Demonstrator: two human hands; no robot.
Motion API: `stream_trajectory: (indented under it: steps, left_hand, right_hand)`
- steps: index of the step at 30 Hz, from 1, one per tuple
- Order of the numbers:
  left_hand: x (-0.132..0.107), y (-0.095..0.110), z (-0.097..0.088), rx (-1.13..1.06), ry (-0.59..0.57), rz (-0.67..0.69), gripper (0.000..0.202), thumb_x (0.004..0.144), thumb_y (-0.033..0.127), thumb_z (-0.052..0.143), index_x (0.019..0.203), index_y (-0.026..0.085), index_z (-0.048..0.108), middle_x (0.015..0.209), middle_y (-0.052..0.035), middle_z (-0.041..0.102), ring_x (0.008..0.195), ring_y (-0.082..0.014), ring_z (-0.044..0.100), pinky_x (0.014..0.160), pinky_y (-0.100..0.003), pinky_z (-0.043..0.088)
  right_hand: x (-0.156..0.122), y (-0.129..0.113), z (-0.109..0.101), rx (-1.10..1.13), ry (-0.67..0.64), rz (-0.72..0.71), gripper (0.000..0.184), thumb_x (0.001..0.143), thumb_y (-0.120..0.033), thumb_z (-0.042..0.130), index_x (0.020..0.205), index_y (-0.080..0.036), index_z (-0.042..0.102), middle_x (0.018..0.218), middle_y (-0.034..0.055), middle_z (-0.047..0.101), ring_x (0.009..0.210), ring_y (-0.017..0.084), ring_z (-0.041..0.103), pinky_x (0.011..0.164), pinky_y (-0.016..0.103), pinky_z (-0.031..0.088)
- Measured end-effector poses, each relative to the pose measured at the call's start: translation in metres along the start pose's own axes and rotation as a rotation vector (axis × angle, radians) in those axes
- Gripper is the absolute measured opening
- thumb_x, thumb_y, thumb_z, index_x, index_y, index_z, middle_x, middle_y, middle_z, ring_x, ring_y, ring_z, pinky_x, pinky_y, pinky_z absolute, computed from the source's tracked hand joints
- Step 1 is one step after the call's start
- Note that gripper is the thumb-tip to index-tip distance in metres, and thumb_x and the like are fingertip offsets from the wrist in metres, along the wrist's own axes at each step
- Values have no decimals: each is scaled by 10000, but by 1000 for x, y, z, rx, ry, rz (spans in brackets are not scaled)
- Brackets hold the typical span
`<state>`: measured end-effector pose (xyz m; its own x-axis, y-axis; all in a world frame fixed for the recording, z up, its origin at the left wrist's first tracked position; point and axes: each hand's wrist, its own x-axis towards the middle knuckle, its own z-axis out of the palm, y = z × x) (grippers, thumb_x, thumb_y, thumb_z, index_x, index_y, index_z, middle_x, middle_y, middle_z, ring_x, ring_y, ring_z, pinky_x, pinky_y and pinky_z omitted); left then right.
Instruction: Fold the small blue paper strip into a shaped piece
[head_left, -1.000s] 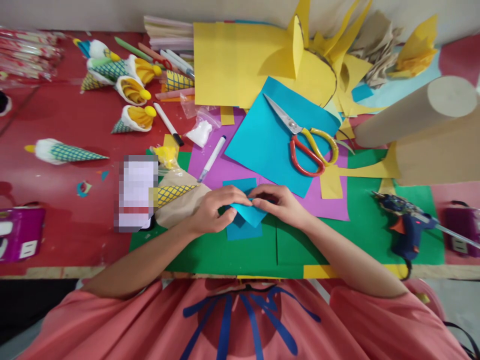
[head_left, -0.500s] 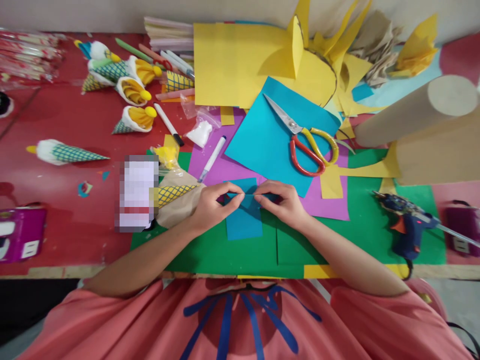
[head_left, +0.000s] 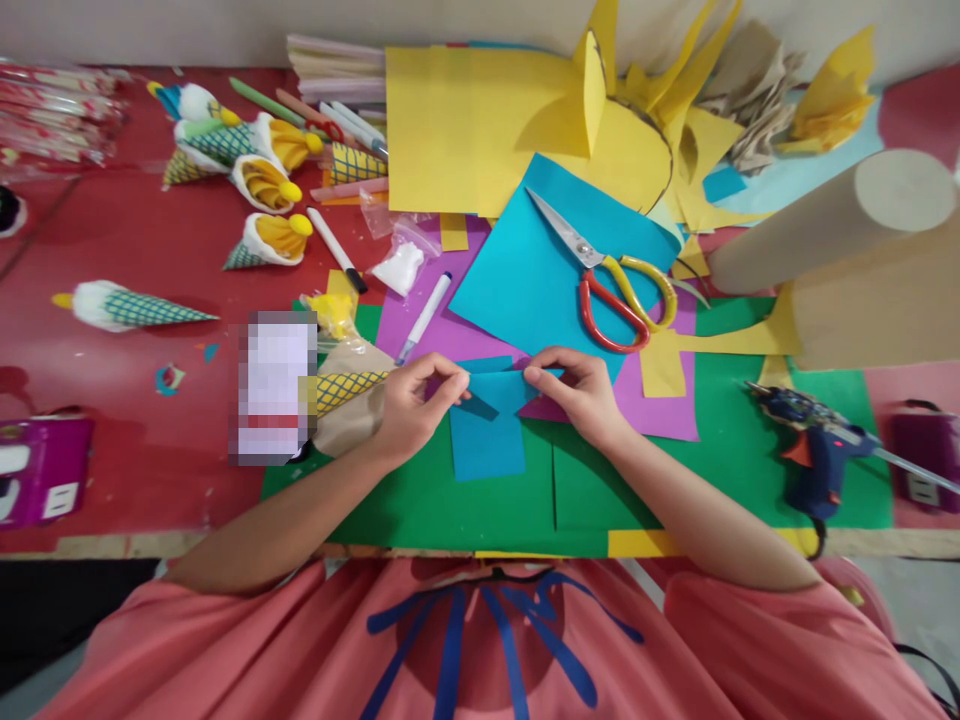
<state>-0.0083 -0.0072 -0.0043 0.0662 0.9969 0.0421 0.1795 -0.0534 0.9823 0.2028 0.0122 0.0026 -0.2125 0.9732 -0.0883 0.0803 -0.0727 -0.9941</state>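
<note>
Between my two hands I hold a small piece of blue paper (head_left: 496,388). My left hand (head_left: 421,402) pinches its left end with thumb and fingers. The right end is pinched in my right hand (head_left: 576,392), where part of the paper is hidden by the fingers. Beneath it, a blue paper rectangle (head_left: 489,450) lies flat on a green sheet (head_left: 420,505). Scissors (head_left: 592,258) with red and yellow handles rest on a larger blue sheet (head_left: 510,265), beyond my right hand. A white marker (head_left: 424,318) lies beyond my left hand.
At right are a glue gun (head_left: 819,470) and a cardboard tube (head_left: 810,225). Yellow sheets (head_left: 465,125) and cut-outs are stacked at the back. Several paper cones (head_left: 266,240) lie at left. A blurred-out phone-like object (head_left: 274,370) is beside a patterned yellow cone (head_left: 345,390).
My hands have drawn slightly apart, the left one moving left and the right one right. More of the held blue paper now shows between them.
</note>
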Motion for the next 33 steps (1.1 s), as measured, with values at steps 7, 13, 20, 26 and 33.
stream_trajectory:
  steps: [7, 13, 20, 26, 33]
  left_hand:
    - [5, 9, 0, 158, -155, 43, 200, 843, 253, 542, 662, 169, 558, 562, 34, 543, 527, -74, 500, 506, -174, 406]
    - [4, 12, 2, 255, -293, 12, 185, 857, 311, 560, 740, 175, 605, 598, 41, 571, 504, -61, 473, 481, -168, 374]
    - [3, 8, 2, 119, -184, -55, 213, 877, 355, 541, 758, 180, 560, 602, 43, 551, 531, -69, 537, 510, -165, 417]
    - [4, 11, 1, 233, -306, -21, 182, 854, 316, 537, 743, 175, 563, 586, 51, 530, 520, -67, 464, 498, -177, 374]
    - [10, 15, 2, 123, -328, -89, 175, 850, 313, 538, 737, 179, 538, 572, 59, 478, 503, -63, 450, 479, -174, 369]
  right_hand:
    - [2, 1, 0, 58, 61, 53, 218, 739, -401, 729, 742, -190, 671, 702, -4, 635, 578, 100, 489, 519, 234, 375]
    - [1, 1, -1, 154, -45, 0, 301, 737, -439, 737, 925, -224, 642, 787, 0, 623, 653, 112, 539, 557, 230, 427]
    - [-4, 7, 8, 275, -167, 94, 495, 749, -473, 719, 1132, -254, 493, 773, -18, 573, 663, 128, 565, 591, 255, 497]
    - [-3, 9, 9, 285, -130, 91, 436, 763, -385, 729, 1102, -244, 494, 752, -34, 546, 645, 105, 545, 599, 233, 480]
    - [-3, 8, 10, 208, -143, 72, 439, 761, -358, 727, 1114, -231, 500, 714, -49, 494, 616, 95, 496, 577, 224, 442]
